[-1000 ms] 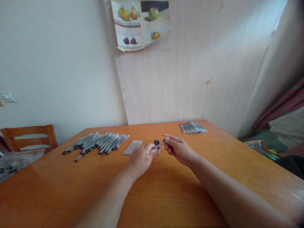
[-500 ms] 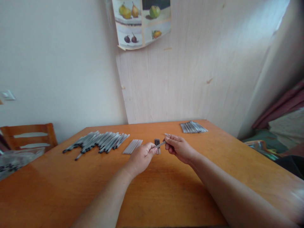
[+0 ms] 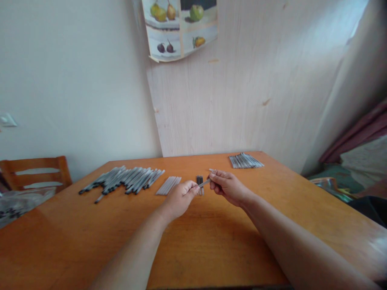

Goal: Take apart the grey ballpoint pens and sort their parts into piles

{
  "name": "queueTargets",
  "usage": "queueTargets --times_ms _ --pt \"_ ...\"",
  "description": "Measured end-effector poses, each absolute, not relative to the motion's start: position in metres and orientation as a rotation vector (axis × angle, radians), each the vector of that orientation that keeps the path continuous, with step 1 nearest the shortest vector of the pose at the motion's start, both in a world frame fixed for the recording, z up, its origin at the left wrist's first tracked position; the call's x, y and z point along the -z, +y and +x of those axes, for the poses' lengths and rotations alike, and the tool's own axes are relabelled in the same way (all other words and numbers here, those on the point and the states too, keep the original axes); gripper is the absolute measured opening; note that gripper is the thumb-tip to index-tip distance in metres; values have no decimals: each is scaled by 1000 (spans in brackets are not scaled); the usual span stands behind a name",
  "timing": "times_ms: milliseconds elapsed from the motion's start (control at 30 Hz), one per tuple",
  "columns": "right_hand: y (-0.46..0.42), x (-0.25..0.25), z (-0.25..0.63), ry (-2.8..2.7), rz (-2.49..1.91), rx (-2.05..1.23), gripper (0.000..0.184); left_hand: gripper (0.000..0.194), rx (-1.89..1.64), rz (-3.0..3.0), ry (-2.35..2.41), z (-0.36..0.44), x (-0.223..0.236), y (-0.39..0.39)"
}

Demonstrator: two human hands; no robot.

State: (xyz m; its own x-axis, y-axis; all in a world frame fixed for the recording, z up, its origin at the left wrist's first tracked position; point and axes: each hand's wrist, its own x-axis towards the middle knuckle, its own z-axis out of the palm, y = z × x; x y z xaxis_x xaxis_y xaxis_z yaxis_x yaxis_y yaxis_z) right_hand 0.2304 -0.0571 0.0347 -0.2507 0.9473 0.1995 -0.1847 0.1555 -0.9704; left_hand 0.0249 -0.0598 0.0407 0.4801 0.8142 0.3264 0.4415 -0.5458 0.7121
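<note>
My left hand [image 3: 182, 197] and my right hand [image 3: 227, 186] are close together above the middle of the table, pinching a slim grey pen [image 3: 204, 183] between them. The pen slants up to the right; its left end is in my left fingertips, and my right fingers cover much of the other end. A short pale tip pokes out past the right fingers. Just behind the hands lie a few dark-and-clear pen parts [image 3: 200, 181], partly hidden. To their left is a row of pale, clear tubes [image 3: 168, 185].
On the left of the wooden table [image 3: 193, 249] spreads a heap of clear pens with black ends [image 3: 127, 179]. A neat row of pens [image 3: 245, 160] lies at the back right. A wooden chair [image 3: 36, 173] with a plastic bag [image 3: 27, 203] stands at the left.
Almost nothing differs. The view has shifted very slightly; both hands keep their pinch on the pen in the same place.
</note>
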Motion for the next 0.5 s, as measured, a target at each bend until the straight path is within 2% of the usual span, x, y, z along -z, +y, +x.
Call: queueTargets --times_ms 233,500 --pt "-43 -45 273 -1055 -823 -1158 30 42 -1022 1918 1154 7 -48 -58" --pt "-28 -37 296 -890 -987 -933 27 51 -1126 1575 1166 -4 -33 -42"
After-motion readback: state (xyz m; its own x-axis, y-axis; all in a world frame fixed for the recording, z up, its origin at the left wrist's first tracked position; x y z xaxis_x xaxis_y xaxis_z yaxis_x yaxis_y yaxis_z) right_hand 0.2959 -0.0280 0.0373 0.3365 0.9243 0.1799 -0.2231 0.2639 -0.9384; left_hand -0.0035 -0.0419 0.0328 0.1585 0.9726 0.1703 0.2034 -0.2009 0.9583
